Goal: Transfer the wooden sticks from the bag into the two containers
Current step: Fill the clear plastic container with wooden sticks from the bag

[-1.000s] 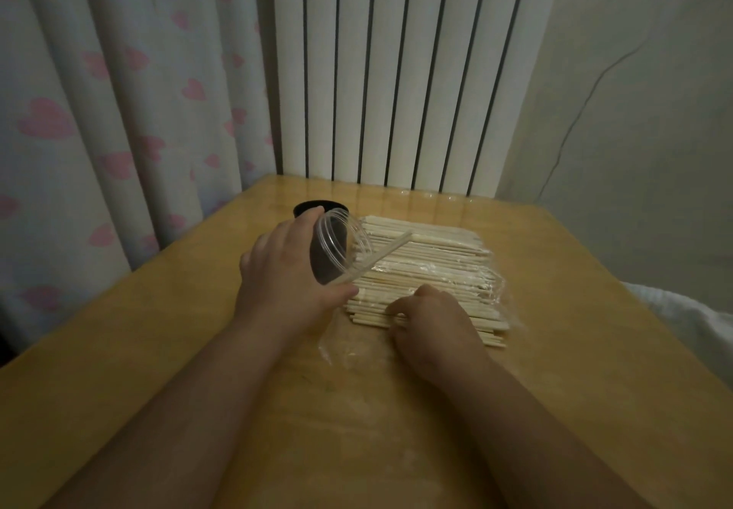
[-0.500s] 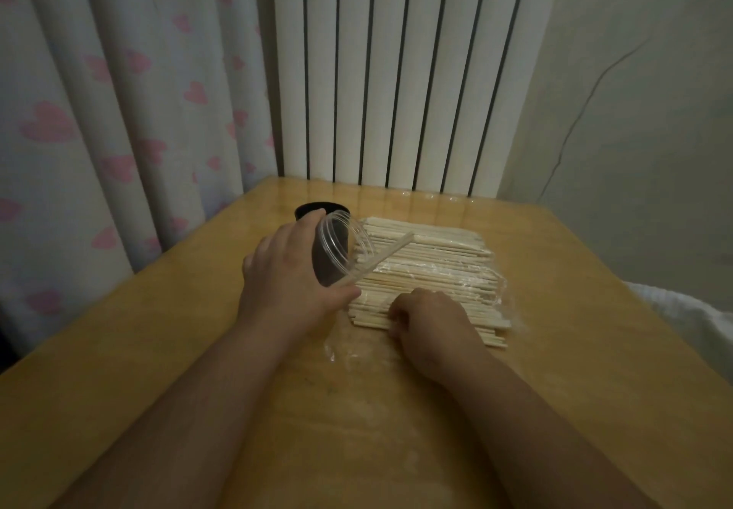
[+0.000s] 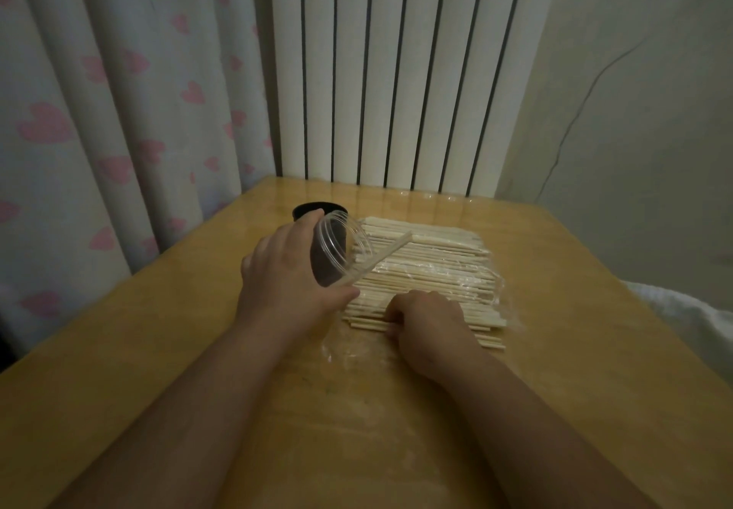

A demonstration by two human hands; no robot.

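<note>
**Fingers**
- L fingers (image 3: 341, 295): wrapped round a clear plastic container (image 3: 337, 249), thumb on the near side, the rest behind. Firm hold.
- R fingers (image 3: 396, 312): curled down on the near-L corner of the wooden sticks (image 3: 428, 270). Tips are tucked under the knuckles, so can't tell if a stick is pinched or only touched.

**Hands**
- L hand (image 3: 285, 270): just L of the pile.
- R hand (image 3: 430, 326): resting on the pile's near edge.

**Task things**
- Container is tilted, mouth facing R toward the pile.
- One stick (image 3: 390, 249) is in it, lower end inside, upper end poking out over the stack.
- The rest lie as a flat stack across the bench (image 3: 158, 350), in a clear plastic bag (image 3: 497, 290). Loose film is crumpled near the R wrist.
- Most of the sticks aren't moved yet, so prob. early in the job.
- Dark round item (image 3: 313, 207) behind the L hand: 2nd container or a lid, can't tell.

**Surrounds**
- White radiator (image 3: 396, 72).
- Curtain w/ pink hearts (image 3: 99, 120).

**Step in hand (my read):** free the next stick(s) and feed them into the mouth.
- Peel a few off the edge, not a fistful, since the film looks clingy.
- Lift one end clear of the bag, then go in end-first.
- Keep the mouth close to the pile and the tilt shallow, or the stick already inside may slide out.
- Sticks look longer than the container, so it'll be top-heavy. Don't loosen the L grip while loading.
</note>
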